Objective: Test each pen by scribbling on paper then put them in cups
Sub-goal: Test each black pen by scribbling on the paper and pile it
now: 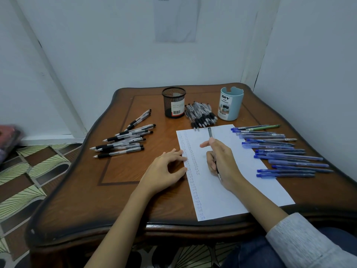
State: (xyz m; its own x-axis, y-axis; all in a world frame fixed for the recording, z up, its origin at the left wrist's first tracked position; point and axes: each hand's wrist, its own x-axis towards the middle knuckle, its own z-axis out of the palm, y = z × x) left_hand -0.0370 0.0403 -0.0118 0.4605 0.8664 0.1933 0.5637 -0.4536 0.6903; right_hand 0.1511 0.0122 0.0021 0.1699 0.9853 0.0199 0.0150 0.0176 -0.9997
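Head view, right hand: the right hand (222, 161) gripped a dark pen (210, 132) over the middle of the paper (251, 171), fingers (211, 165) wrapped round the barrel, with one finger stretched out straight.
Pen: one end stood out beyond the knuckles, the other showed below the palm; whether the tip touched the sheet could not be told.
Left hand: the left hand (166, 167) lay on the counter (119, 171), its loosely bent fingers (179, 152) touching the paper's left edge and holding nothing.
Paper: columns of small scribbles (193, 167) ran down its left part; the rest was blank.
Cups: a black mesh cup (173, 102) and a pale blue cup (230, 104) stood at the far side, well apart from the hands; no pens showed above either rim.
Other pens: black pens (123, 142) lay to the left, a second heap of black pens (201, 116) between the cups, and blue pens (280, 151) to the right, partly on the sheet.
Step in hand: probably testing this pen.
Doing it well: the left hand ought to pin the sheet so it could not slide; the mark should be short and placed on blank paper beside the existing columns, with light pressure.
After the test: the cup should be approached from above, since the heap between the cups lay close enough to be knocked.
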